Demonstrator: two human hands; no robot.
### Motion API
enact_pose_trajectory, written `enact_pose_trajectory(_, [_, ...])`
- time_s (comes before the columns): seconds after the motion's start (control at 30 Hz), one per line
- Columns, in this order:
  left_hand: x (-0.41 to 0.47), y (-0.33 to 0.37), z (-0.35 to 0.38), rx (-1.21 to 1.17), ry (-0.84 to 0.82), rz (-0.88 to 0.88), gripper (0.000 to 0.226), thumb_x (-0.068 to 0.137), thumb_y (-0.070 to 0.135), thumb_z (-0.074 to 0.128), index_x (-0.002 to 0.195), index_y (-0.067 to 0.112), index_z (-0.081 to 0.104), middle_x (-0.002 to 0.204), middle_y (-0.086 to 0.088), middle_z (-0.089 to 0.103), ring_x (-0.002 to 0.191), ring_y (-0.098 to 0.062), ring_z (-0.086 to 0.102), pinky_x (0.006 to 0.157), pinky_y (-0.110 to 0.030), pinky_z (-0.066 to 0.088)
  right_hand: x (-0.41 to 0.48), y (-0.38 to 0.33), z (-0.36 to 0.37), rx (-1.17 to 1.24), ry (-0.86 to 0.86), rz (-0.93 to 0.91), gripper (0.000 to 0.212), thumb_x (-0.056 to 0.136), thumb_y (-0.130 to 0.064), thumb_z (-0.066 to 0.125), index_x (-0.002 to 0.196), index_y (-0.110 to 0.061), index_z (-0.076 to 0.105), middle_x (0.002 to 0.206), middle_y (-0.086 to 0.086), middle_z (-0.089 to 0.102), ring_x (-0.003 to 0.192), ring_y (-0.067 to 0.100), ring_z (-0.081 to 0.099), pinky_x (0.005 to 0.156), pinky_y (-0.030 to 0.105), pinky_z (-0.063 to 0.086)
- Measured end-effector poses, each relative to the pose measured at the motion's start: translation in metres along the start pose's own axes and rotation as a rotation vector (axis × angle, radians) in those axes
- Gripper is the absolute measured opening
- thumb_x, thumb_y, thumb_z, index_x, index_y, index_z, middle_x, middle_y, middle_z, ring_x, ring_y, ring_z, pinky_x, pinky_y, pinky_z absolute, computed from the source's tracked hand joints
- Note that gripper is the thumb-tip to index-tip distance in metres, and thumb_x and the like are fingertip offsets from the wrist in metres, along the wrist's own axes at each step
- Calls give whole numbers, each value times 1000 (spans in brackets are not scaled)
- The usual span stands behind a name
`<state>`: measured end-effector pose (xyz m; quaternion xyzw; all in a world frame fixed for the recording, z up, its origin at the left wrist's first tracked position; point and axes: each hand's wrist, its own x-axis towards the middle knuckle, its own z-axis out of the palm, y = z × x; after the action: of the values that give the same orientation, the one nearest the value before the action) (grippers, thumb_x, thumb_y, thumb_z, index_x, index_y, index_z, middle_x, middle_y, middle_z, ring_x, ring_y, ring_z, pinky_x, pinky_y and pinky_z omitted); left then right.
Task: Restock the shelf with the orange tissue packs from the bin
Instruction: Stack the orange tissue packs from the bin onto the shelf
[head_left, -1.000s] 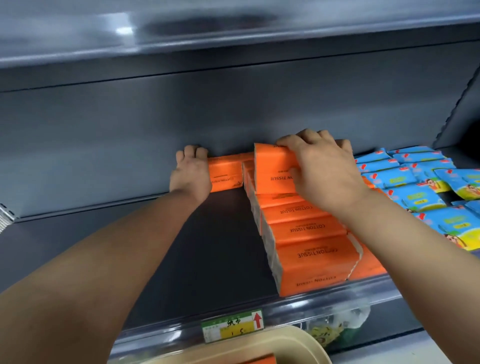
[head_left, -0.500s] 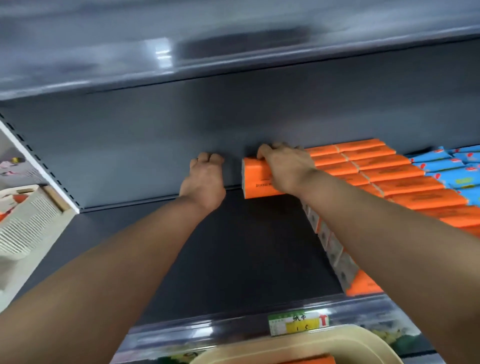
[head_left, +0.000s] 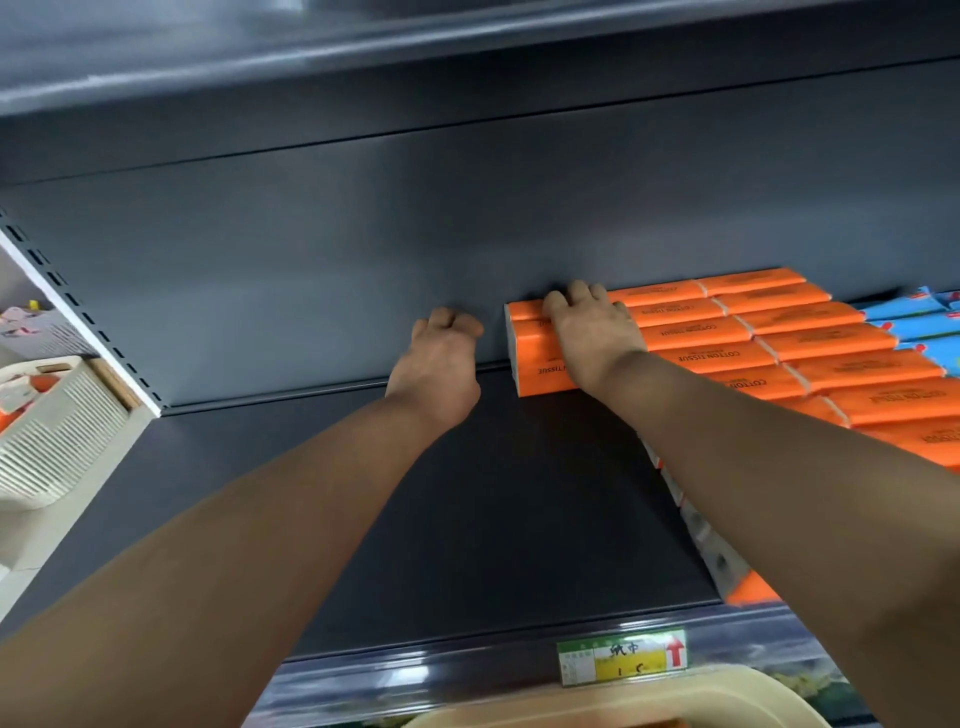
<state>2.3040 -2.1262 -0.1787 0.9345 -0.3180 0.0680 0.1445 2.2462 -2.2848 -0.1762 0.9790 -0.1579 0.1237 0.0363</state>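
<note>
Rows of orange tissue packs (head_left: 810, 358) lie on the right half of the dark shelf (head_left: 467, 519). At the back left end of these rows stands another orange tissue pack (head_left: 535, 364). My right hand (head_left: 592, 338) lies on top of it, with the fingers curled over its far edge. My left hand (head_left: 441, 358) is just left of that pack, near the shelf's back wall. It holds nothing and its fingers are loosely curled. The beige bin (head_left: 623, 701) shows only its rim at the bottom edge.
Blue packs (head_left: 924, 322) sit to the right of the orange rows. A price label (head_left: 623, 657) is fixed to the shelf's front rail. A beige slatted basket (head_left: 57, 431) stands beyond the shelf's left end. Another shelf hangs close above.
My right hand has carried the pack it held to the back left end of the rows and set it down. My left hand has left the pack it touched and now holds nothing.
</note>
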Motion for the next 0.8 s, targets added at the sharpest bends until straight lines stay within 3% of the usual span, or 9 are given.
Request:
enact_pose_trajectory(0.3, [-14, 7, -19, -1, -6, 13, 53, 88, -3, 50, 137, 14, 40, 138, -5, 37, 127, -23, 35, 88, -36, 48, -30, -2, -22, -9, 49, -35, 54, 79, 4, 53, 131, -10, 42, 125, 12, 44, 119, 31, 41, 95, 41, 39])
enact_pose_trajectory(0.43, [-35, 19, -46, -18, 32, 51, 49, 91, 3, 51, 137, 14, 41, 138, -6, 39, 128, -24, 36, 95, -37, 44, -72, -8, -47, 31, 138, -62, 52, 79, -7, 62, 128, -15, 47, 127, 9, 46, 121, 30, 41, 95, 41, 39])
enact_pose_trajectory(0.63, [-112, 45, -63, -24, 48, 124, 45, 91, 11, 53, 135, 15, 45, 136, -7, 44, 128, -24, 39, 100, -38, 41, -171, -13, -60, 100, 278, -171, 47, 69, -10, 73, 113, -19, 59, 108, 6, 56, 106, 30, 54, 84, 41, 44])
enact_pose_trajectory(0.73, [-164, 56, -52, -9, -24, 134, 44, 92, 12, 53, 135, 16, 44, 137, -4, 44, 127, -21, 38, 97, -35, 40, -225, -12, -42, 124, 243, -197, 47, 62, -4, 76, 105, -18, 64, 97, 4, 59, 93, 29, 58, 75, 40, 48])
enact_pose_trajectory(0.8, [-193, 60, -44, -10, -57, 148, 43, 92, 13, 54, 134, 16, 45, 135, -2, 46, 126, -20, 40, 95, -33, 40, -254, -10, -31, 111, 164, -205, 45, 68, -3, 70, 109, -20, 62, 101, 3, 58, 97, 27, 56, 76, 38, 46])
